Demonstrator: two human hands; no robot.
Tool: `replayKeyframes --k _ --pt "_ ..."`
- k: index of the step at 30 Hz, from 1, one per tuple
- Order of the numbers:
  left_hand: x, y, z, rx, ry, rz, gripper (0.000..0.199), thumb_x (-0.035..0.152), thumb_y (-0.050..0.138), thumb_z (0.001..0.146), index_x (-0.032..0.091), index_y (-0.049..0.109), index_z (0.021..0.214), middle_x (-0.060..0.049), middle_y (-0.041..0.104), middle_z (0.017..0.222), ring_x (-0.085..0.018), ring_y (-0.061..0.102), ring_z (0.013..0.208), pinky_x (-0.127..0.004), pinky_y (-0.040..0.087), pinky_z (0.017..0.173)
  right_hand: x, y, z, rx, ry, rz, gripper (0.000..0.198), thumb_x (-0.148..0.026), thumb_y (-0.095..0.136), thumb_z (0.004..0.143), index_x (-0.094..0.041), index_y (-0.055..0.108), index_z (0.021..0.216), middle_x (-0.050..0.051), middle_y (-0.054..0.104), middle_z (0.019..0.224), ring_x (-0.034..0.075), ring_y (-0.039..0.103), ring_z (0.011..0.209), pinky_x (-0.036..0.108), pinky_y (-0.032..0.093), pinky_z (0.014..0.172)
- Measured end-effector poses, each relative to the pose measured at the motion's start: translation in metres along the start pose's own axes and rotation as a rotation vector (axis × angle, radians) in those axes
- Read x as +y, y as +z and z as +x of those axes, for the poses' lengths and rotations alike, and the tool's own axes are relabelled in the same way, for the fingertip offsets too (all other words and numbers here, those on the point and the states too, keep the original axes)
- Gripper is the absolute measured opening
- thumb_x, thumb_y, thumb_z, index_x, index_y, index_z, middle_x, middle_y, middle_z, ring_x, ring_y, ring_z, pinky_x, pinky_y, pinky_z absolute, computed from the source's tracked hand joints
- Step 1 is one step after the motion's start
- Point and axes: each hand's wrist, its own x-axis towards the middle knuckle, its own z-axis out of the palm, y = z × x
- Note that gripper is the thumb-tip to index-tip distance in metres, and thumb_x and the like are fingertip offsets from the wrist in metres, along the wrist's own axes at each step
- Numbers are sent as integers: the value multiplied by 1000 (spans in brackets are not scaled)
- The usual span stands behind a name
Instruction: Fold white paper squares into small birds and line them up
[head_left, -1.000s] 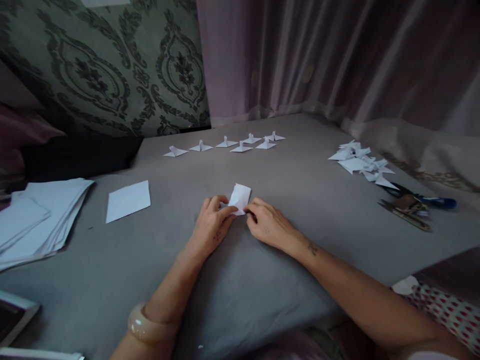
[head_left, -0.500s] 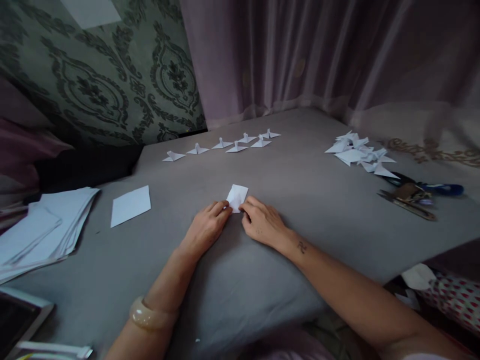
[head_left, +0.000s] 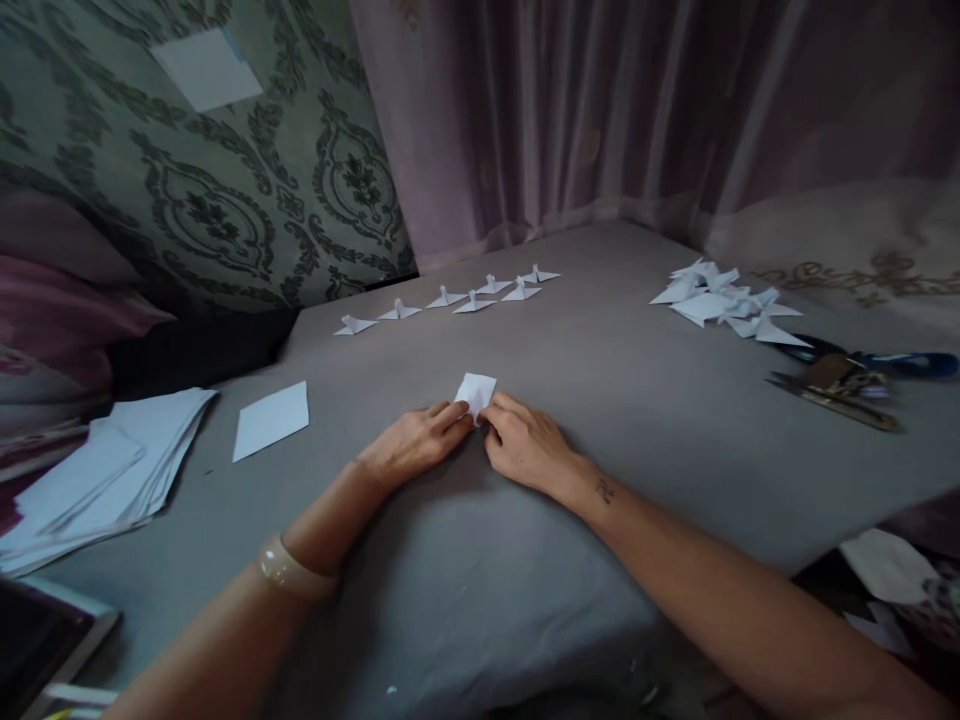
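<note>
A small folded piece of white paper [head_left: 477, 390] lies on the grey cloth, in the middle of the view. My left hand [head_left: 427, 436] has its fingers closed on the paper's near left edge. From the other side, my right hand [head_left: 523, 436] pinches the near right corner. The fingertips of both hands almost meet at the near edge, and they hide part of the folds there. Beyond the hands stand several folded paper cranes [head_left: 473, 302] in two uneven rows.
A stack of white sheets [head_left: 112, 470] and a single square sheet [head_left: 271, 421] lie on the left. At the right are a heap of folded paper pieces [head_left: 724, 300], scissors [head_left: 832, 400] and a blue-handled tool [head_left: 907, 364]. A dark framed object [head_left: 45, 640] sits at the lower left.
My left hand has moved right along the paper's near edge, its fingertips now closer to the right hand's. The right hand stays nearly in place. The view has shifted slightly.
</note>
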Motion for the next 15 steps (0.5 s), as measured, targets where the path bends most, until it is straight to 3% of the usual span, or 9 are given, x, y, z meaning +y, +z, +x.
replayKeyframes --k 8,15 --pt "0 2 1 -43 61 15 32 11 27 96 11 59 98 -10 59 95 -15 52 71 -26 47 56 -2 0 -2 0 -49 -38 24 -10 42 83 -18 61 96 7 61 103 19 58 91 30 40 71" --pt "4 -5 1 -36 42 67 32 12 31 97 13 62 89 -9 62 89 -20 50 78 -34 41 63 -5 -4 -3 -37 -63 -87 23 -8 41 83 -18 60 90 7 61 103 19 57 90 31 40 71"
